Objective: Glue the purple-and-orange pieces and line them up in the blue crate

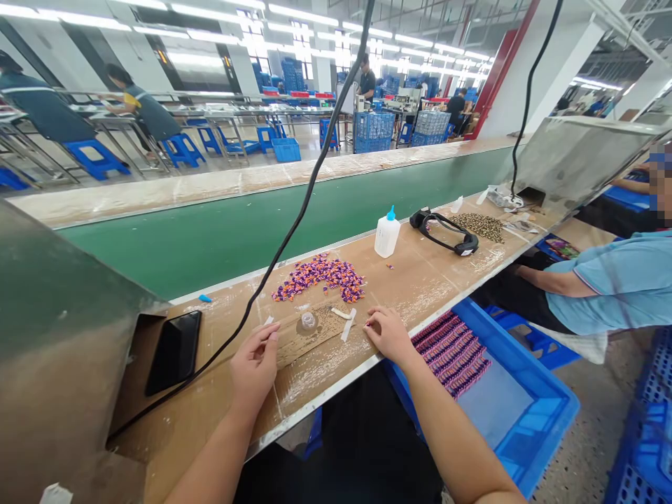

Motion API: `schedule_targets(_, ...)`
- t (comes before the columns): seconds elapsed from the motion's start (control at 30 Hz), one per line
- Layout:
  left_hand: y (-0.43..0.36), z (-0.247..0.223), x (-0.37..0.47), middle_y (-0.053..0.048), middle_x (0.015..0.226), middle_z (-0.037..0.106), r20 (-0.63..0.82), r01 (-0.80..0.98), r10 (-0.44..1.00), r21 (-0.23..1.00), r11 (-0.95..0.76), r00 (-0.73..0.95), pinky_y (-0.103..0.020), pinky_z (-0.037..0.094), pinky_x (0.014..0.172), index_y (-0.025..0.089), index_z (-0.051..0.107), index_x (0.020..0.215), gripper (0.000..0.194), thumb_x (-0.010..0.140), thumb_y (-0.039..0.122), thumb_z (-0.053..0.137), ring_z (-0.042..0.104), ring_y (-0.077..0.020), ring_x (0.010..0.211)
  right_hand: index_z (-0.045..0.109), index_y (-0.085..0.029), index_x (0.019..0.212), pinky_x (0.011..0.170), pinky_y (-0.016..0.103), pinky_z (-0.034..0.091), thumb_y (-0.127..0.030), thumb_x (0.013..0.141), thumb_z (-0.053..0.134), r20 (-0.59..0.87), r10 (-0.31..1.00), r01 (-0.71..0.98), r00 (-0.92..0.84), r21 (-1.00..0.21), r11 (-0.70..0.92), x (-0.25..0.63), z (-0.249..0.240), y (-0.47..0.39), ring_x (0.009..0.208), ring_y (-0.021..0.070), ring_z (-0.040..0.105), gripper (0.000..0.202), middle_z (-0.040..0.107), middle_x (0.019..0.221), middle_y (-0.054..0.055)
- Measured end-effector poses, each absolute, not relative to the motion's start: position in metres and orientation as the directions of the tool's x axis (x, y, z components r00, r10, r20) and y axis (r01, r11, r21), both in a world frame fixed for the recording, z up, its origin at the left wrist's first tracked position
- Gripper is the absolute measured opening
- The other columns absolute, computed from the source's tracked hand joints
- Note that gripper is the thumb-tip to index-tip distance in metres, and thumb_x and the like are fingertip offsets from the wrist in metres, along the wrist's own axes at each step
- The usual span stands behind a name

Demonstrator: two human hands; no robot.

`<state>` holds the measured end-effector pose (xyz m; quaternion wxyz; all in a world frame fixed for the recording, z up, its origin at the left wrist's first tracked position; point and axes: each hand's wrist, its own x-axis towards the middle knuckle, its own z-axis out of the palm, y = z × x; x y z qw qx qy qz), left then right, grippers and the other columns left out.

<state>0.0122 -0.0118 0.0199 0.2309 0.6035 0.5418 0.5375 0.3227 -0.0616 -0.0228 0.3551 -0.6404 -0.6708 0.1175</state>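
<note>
Purple-and-orange pieces (339, 273) are lying loose at twelve o'clock from the cardboard sheet (288, 346), which we are taking as our dial centre. Nearest us, at four o'clock, the blue bin (551, 409) is holding several neat pink-and-purple rows (451, 353) below the bench edge; we are judging these to be the finished part, filling only one end of the bin. The loose pile, by our reading, is the part left, so we are seemingly standing midway.

Our left hand (256, 357) is resting at eight o'clock, by the sheet's near-left end, its fingers curling and the thumb coming close to the index finger; we cannot tell whether anything is sitting between them. Our right hand (387, 332) is poising at three o'clock, just beyond the sheet's right end, thumb and finger narrowing to a pinch on what is looking like a tiny piece (367, 324), too small to make out fully.

On the sheet between the hands, a small clear round item (308, 320) is sitting on a dark stain, with a white strip (348, 325) lying toward three o'clock. Farther out, a white bottle (387, 238) is standing upright at one o'clock, and a black headset (466, 245) is lying at two.
</note>
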Motion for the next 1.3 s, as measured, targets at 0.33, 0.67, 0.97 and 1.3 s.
schedule_targets(0.33, -0.011, 0.016, 0.006, -0.014, 0.111, 0.084, 0.372, 0.367, 0.913, 0.883, -0.293, -0.165, -0.041, 0.07, 0.092, 0.021, 0.084, 0.094, 0.04, 0.086, 0.058, 0.07, 0.081, -0.0289, 0.106, 0.071, -0.025, 0.096, 0.105, 0.05, 0.056, -0.019, 0.092, 0.075, 0.329, 0.938, 0.76, 0.111, -0.636, 0.134, 0.32, -0.022, -0.068, 0.113, 0.0305, 0.072, 0.008, 0.079, 0.12, 0.013)
schedule_targets(0.67, -0.008, 0.012, 0.006, -0.014, 0.111, 0.084, 0.373, 0.345, 0.911, 0.89, -0.298, -0.177, -0.043, 0.071, 0.092, 0.022, 0.084, 0.094, 0.039, 0.087, 0.057, 0.07, 0.082, -0.0285, 0.098, 0.073, -0.026, 0.092, 0.104, 0.052, 0.057, -0.023, 0.092, 0.076, 0.334, 0.934, 0.75, 0.126, -0.648, 0.131, 0.32, -0.028, -0.065, 0.114, 0.0311, 0.072, 0.003, 0.079, 0.119, 0.013)
schedule_targets(0.97, -0.006, 0.013, 0.004, -0.015, 0.111, 0.084, 0.375, 0.367, 0.91, 0.883, -0.291, -0.179, -0.039, 0.069, 0.086, 0.021, 0.084, 0.095, 0.044, 0.086, 0.061, 0.068, 0.081, -0.0292, 0.103, 0.073, -0.025, 0.09, 0.103, 0.051, 0.057, -0.021, 0.09, 0.077, 0.334, 0.934, 0.744, 0.128, -0.655, 0.132, 0.318, -0.022, -0.064, 0.111, 0.0305, 0.073, 0.006, 0.079, 0.116, 0.012)
schedule_targets(1.3, -0.007, 0.024, 0.006, -0.01, 0.104, 0.085, 0.403, 0.413, 0.903, 0.855, -0.313, -0.151, -0.038, 0.068, 0.069, 0.026, 0.082, 0.088, 0.039, 0.085, 0.061, 0.065, 0.082, -0.0319, 0.098, 0.07, -0.024, 0.086, 0.105, 0.049, 0.056, -0.013, 0.085, 0.082, 0.332, 0.933, 0.731, 0.143, -0.671, 0.127, 0.316, -0.017, -0.062, 0.111, 0.0281, 0.072, 0.016, 0.078, 0.114, 0.01)
